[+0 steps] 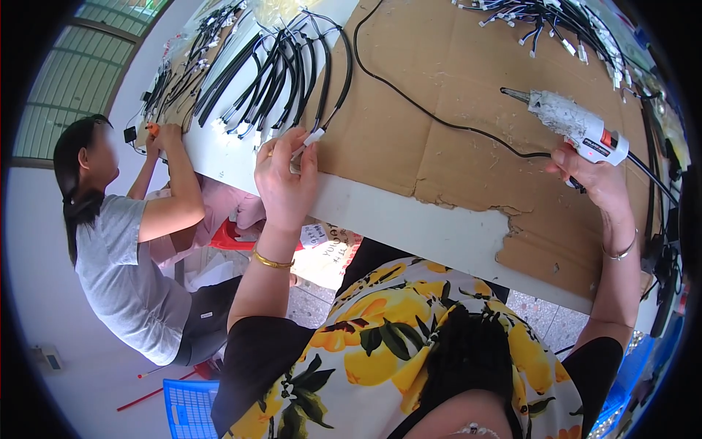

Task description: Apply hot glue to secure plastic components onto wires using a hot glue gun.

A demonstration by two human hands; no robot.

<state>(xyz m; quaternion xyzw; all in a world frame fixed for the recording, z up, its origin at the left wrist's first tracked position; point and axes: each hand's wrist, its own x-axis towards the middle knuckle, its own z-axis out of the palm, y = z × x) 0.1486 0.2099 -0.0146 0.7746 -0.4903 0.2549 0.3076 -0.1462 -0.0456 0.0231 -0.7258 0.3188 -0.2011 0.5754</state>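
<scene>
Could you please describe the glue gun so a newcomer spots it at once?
Find the brown cardboard on the table and go to its right side. There the right hand holds the glue gun, nozzle pointing left. Unlike the thin black cables, it is bulky, white and pistol-shaped, with an orange band.

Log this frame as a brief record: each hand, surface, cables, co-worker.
Left hand: pinching a white connector on a black cable
Right hand: gripping a glue gun, nozzle toward the left
Surface: torn-edged cardboard on a white table
Cables: black row upper left; bundle with white connectors upper right
Co-worker: at left, beside the table
</scene>
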